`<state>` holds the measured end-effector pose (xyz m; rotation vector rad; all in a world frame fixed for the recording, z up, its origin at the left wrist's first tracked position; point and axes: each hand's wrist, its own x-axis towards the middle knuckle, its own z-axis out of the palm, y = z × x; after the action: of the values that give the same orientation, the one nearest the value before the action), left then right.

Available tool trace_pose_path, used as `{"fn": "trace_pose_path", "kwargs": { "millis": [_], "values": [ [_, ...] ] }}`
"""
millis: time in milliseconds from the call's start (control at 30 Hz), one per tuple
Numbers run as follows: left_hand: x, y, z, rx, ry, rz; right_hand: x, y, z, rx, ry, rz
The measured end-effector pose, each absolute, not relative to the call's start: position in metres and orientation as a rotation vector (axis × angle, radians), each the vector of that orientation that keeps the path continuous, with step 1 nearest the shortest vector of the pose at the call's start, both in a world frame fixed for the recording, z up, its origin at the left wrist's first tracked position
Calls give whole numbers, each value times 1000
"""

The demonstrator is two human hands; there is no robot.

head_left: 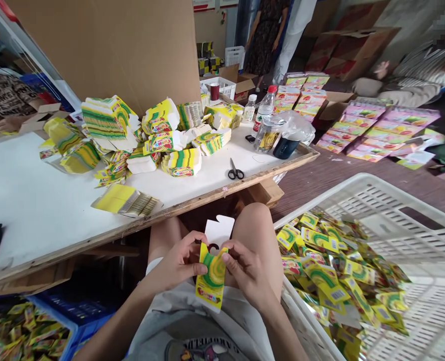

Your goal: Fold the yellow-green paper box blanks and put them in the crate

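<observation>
Above my lap, both hands hold a small yellow carton with a green swirl print. Its white top flap stands up, unfolded. My left hand pinches the carton's upper left edge between thumb and fingers. On the opposite side, my right hand grips the upper right edge, thumb on the printed front. Whether anything is inside the carton cannot be made out. Just ahead, a bundle of flat yellow cartons lies at the edge of the white table.
Stacks of flat cartons and black scissors lie on the table, with a bottle and dark mug farther right. A white crate of yellow packets stands at my right, a blue crate at lower left. Other people sit nearby.
</observation>
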<state>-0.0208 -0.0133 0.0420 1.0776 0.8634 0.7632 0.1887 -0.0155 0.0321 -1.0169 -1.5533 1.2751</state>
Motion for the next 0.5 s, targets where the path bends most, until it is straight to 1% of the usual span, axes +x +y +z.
{"fn": "trace_pose_path", "kwargs": {
  "millis": [200, 333, 400, 500],
  "values": [
    [-16, -12, 42, 1045, 822, 772, 182, -15, 24, -1068, -1376, 1100],
    [-15, -7, 40, 1187, 870, 805, 188, -12, 24, -1048, -1513, 1009],
    [-16, -6, 37, 1253, 961, 846, 191, -9, 26, -1047, -1561, 1037],
    [-18, -8, 34, 1353, 1063, 810, 189, -7, 25, -1143, -1546, 1218]
  ]
}}
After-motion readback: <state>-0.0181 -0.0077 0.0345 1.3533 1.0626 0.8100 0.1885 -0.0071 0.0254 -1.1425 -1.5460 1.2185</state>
